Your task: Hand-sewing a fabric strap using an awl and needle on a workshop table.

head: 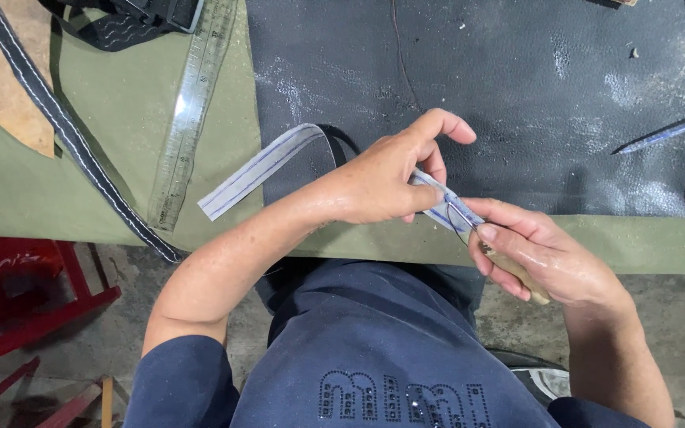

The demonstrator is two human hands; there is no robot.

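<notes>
Pinching the strap in your left hand, right hand clamped on a wooden-handled blade: a slip could nick your fingers.

No package, label, sign or screen is visible here. The view shows only a worktable with hands at work above it.

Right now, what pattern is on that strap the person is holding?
The pale grey strap carries two blue lines of stitching along its length, clearest in the head view.
</notes>
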